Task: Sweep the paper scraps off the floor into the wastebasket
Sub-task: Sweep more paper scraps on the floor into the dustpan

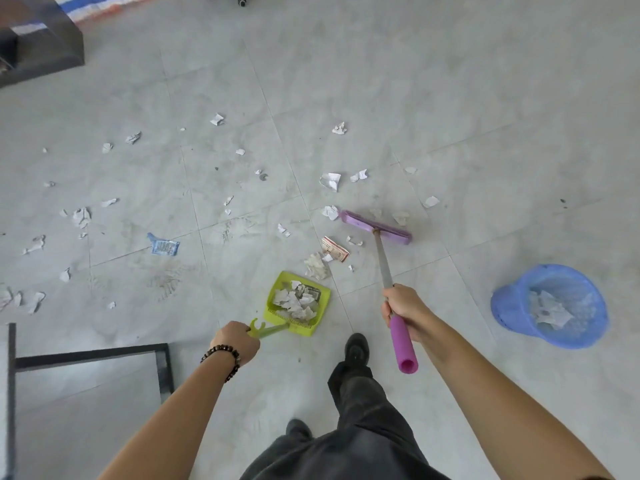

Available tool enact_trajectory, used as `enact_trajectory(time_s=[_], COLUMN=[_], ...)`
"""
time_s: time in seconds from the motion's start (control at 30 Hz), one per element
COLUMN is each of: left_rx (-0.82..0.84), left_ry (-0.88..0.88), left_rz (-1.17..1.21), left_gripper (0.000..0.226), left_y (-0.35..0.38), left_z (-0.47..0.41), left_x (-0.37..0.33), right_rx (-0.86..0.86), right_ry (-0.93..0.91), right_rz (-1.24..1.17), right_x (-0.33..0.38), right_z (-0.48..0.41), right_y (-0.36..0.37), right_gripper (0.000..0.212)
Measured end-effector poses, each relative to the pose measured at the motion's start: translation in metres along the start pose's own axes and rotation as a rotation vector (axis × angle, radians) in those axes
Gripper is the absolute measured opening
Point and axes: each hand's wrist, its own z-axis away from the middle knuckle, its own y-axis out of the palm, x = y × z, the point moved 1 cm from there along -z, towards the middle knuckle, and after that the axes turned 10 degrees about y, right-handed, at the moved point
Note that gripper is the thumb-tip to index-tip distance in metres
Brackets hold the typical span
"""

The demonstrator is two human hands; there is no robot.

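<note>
My left hand (235, 341) grips the handle of a lime-green dustpan (277, 296), which rests on the floor and holds several white paper scraps. My right hand (403, 311) grips the metal shaft of a broom just above its pink foam grip. The broom's purple head (375, 227) sits on the floor ahead, with scraps around it. A crumpled scrap (317, 265) and a red-printed paper (335, 249) lie between the broom head and the dustpan. The blue wastebasket (512, 308) stands to the right with paper inside. Many scraps (81, 216) are scattered over the left floor.
A blue wrapper (164, 247) lies on the tiles at left. A dark table frame (93, 351) stands at lower left, dark furniture (41, 50) at top left beside a striped rug (90, 6). My shoe (356, 348) is just behind the dustpan.
</note>
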Motion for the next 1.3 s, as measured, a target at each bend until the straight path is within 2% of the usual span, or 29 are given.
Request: enact_trajectory(time_s=[0.33,0.43,0.47,0.53,0.63,0.77,0.9,0.97,1.1,1.3], left_rx=[0.037,0.058,0.063,0.073,0.105,0.122,0.105,0.094,0.074,0.064], left_ry=[0.032,0.082,0.098,0.119,0.141,0.147,0.157,0.147,0.096,0.024], left_rz=[-0.182,-0.247,-0.256,-0.257,-0.261,-0.228,-0.163,-0.126,-0.019,0.083], left_gripper=[0.013,0.013,0.014,0.014,0.01,0.012,0.012,0.013,0.012,0.012], left_y=[-0.038,-0.059,-0.065,-0.075,-0.085,-0.099,-0.112,-0.117,-0.13,-0.14], left_z=[-0.032,-0.046,-0.05,-0.056,-0.058,-0.06,-0.06,-0.061,-0.07,-0.083], left_x=[-0.018,-0.014,-0.012,-0.008,0.002,0.022,0.042,0.054,0.072,0.086], right_rx=[0.165,0.259,0.291,0.353,0.348,0.301,0.292,0.263,0.181,0.041], right_ry=[0.181,0.213,0.233,0.329,0.424,0.411,0.349,0.274,0.129,-0.07], right_rz=[0.096,0.136,0.118,0.03,-0.132,-0.203,-0.278,-0.274,-0.18,0.056], right_x=[-0.033,-0.041,-0.04,-0.033,-0.027,-0.025,-0.007,0.006,0.035,0.1], right_z=[0.025,0.049,0.056,0.07,0.09,0.101,0.1,0.094,0.069,0.02], right_y=[0.048,0.055,0.056,0.053,0.047,0.056,0.078,0.093,0.127,0.163], right_gripper=[0.019,0.033,0.033,0.008,0.008,0.017,0.006,0.016,0.025,0.012])
